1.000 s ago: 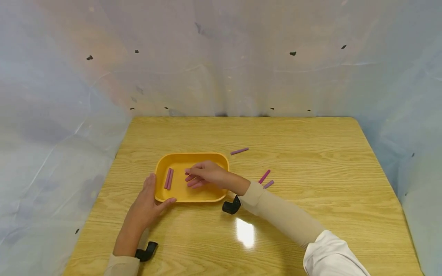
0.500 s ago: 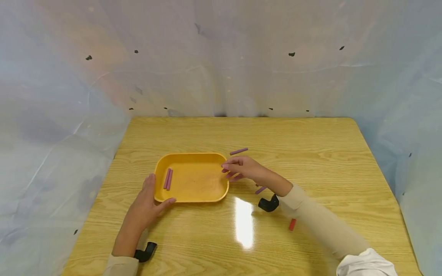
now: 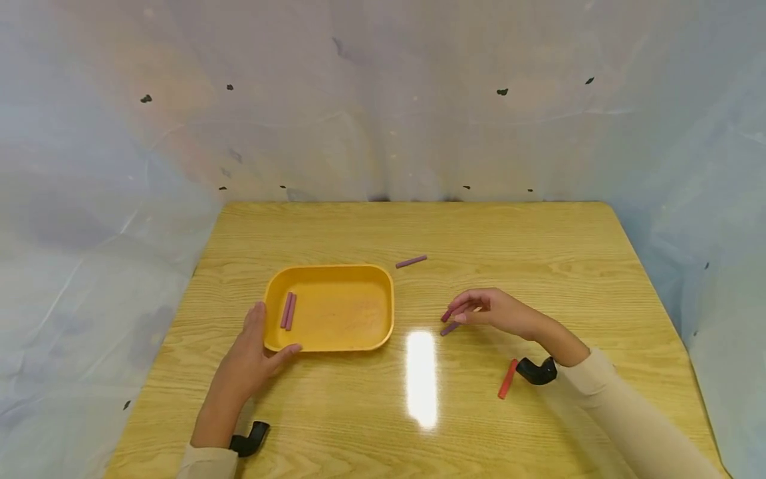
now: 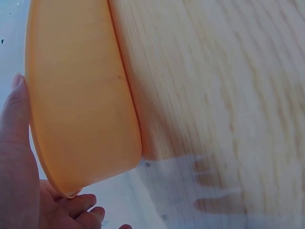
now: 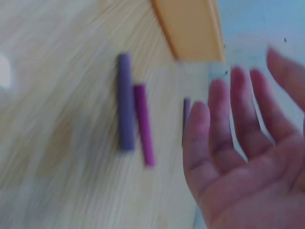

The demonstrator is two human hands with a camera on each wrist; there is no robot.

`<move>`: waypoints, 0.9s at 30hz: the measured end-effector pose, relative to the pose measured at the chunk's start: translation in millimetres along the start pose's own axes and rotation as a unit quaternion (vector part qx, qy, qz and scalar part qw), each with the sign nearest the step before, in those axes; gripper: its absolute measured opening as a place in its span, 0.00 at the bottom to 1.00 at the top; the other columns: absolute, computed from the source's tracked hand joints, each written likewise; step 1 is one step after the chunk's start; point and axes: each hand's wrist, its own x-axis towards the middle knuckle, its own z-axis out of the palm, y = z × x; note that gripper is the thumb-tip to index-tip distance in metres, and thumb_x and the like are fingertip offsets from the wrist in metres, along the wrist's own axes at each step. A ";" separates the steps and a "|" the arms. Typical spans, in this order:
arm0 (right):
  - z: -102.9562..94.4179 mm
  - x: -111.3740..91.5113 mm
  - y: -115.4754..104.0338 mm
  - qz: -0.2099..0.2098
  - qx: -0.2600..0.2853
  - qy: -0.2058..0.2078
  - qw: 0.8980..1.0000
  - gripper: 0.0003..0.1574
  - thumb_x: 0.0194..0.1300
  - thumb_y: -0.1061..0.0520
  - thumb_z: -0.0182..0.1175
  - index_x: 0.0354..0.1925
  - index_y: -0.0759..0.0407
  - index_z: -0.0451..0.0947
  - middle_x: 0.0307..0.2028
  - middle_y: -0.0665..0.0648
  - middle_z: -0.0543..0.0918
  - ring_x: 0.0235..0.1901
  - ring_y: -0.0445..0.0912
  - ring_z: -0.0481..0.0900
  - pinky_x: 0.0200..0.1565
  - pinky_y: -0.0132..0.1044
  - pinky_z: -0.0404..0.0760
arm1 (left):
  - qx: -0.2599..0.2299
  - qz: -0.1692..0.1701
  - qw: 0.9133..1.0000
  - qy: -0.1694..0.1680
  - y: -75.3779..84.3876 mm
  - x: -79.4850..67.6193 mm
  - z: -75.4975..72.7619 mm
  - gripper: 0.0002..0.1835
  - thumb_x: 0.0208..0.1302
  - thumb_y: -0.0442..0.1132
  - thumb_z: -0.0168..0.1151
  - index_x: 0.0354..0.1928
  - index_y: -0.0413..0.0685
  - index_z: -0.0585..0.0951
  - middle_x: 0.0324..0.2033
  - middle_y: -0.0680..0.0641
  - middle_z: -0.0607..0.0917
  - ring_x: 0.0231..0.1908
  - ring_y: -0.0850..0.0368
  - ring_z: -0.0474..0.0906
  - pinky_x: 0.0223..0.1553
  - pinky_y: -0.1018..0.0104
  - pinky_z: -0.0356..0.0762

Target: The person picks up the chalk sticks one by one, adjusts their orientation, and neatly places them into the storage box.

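At its left end, a yellow tray (image 3: pixel 335 347) is held by my left hand (image 3: pixel 244 356), with the thumb at the front rim and the fingers along the side. Inside the tray lie two mauve sticks (image 3: pixel 288 311) side by side. My right hand (image 3: pixel 491 313), fingers spread and loosely bent with nothing in them, is over the table to the right. Just by its fingertips are a magenta stick (image 5: pixel 144 125) and a purple stick (image 5: pixel 125 102), lying close together; the fingers partly cover both in the head view.
Another purple stick (image 3: pixel 411 261) lies behind the tray's right end. A red stick (image 3: pixel 507 379) rests nearer the front, beside the black wrist mount (image 3: pixel 536 371). The wooden table (image 3: pixel 359 419) has plastic sheeting (image 3: pixel 359 100) behind and at both sides.
My right hand has moved from inside the tray out to the right, over the magenta and purple sticks. The red stick has come into sight. My left hand stays on the tray.
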 end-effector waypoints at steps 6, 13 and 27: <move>-3.3 -24.5 19.4 -0.029 -0.101 -0.011 0.994 0.20 0.64 0.52 0.59 0.51 0.62 0.75 0.50 0.60 0.78 0.50 0.52 0.74 0.48 0.39 0.75 | -0.001 -0.002 1.000 -0.002 -3.3 -0.8 -1.0 0.60 0.54 0.68 0.57 0.71 0.52 0.28 0.71 0.38 0.36 0.69 0.39 0.38 0.60 0.37 0.51; 3.2 -47.5 29.0 -0.070 -0.225 0.001 0.972 0.18 0.61 0.50 0.62 0.48 0.56 0.78 0.46 0.49 0.78 0.46 0.48 0.73 0.46 0.45 0.74 | 0.002 -0.004 1.000 0.000 -4.8 -1.2 -1.7 0.60 0.54 0.68 0.57 0.71 0.53 0.28 0.71 0.38 0.36 0.69 0.40 0.38 0.60 0.37 0.51; 17.2 -77.4 42.3 -0.156 -0.346 -0.023 0.925 0.16 0.49 0.48 0.69 0.39 0.44 0.80 0.38 0.39 0.77 0.36 0.38 0.71 0.37 0.39 0.69 | 0.000 -0.008 1.000 -0.012 -3.1 -1.4 -3.4 0.60 0.55 0.68 0.56 0.70 0.49 0.27 0.71 0.38 0.35 0.69 0.41 0.36 0.61 0.37 0.49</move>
